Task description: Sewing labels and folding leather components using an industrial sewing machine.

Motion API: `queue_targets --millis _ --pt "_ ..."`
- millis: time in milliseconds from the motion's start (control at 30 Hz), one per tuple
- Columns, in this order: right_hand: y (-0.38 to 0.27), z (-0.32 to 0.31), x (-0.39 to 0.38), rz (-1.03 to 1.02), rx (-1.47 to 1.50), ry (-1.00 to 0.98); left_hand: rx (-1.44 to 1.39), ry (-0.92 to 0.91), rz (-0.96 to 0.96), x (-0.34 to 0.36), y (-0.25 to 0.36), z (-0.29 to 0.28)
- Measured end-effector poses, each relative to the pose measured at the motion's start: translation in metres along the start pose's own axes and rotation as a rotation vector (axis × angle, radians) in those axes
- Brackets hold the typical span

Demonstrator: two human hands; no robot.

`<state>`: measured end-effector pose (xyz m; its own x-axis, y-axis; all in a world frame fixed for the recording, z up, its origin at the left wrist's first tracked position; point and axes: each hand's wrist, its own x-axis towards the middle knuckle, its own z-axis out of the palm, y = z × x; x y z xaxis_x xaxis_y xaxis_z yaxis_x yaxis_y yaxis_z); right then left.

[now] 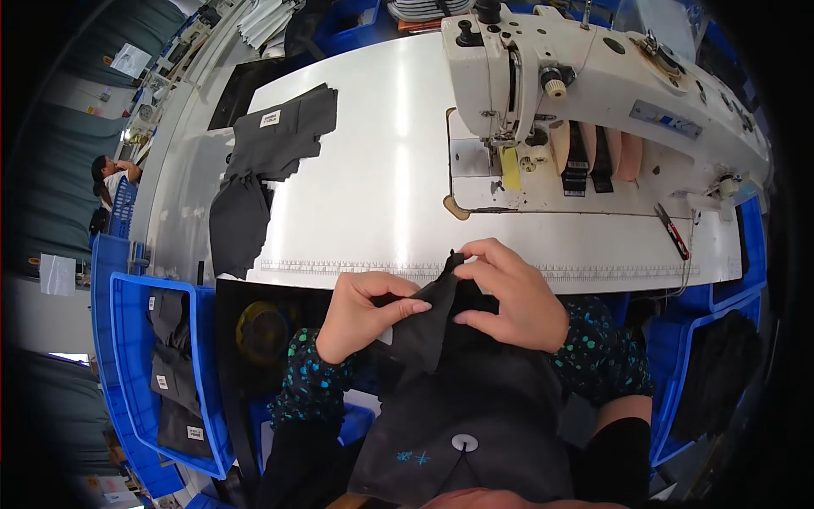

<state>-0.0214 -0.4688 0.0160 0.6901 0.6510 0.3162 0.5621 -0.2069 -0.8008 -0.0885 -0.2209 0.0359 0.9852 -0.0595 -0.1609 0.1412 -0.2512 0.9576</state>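
Observation:
Just in front of the table's near edge I hold up a dark grey fabric piece [432, 327]. My left hand [366, 312] pinches its left side between thumb and fingers. My right hand [513, 297] is closed on its upper edge, where the cloth gathers to a narrow tip. The lower part hangs down and blends with my dark apron [483, 424]. Beyond my right hand stands a white sewing machine [593, 76], with a yellow tab [510, 168] beside its needle area. At the left of the table lies a pile of dark grey cut fabric pieces [280, 140], one bearing a white label.
A ruler strip [339, 268] runs along the white table's [365, 170] near edge. Red-handled thread snips [674, 233] lie at the right, near label rolls [575, 161]. Blue bins [208, 373] with dark fabric flank me on both sides. Another person [114, 178] sits far left.

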Motion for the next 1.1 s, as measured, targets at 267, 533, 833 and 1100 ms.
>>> queue_targets --millis 267,533,833,1100 --pt "-0.003 -0.002 0.017 0.138 0.166 -0.302 0.053 0.013 0.061 -0.012 -0.001 -0.004" --pt "-0.005 -0.013 0.019 0.122 0.15 -0.399 -0.003 0.01 0.066 -0.013 -0.008 -0.005" --pt "0.003 -0.009 0.016 0.25 0.292 -0.341 -0.194 -0.196 0.005 -0.014 -0.014 -0.006" --pt "0.008 -0.009 0.013 0.02 0.11 -0.548 -0.075 -0.128 0.016 -0.01 -0.017 -0.002"
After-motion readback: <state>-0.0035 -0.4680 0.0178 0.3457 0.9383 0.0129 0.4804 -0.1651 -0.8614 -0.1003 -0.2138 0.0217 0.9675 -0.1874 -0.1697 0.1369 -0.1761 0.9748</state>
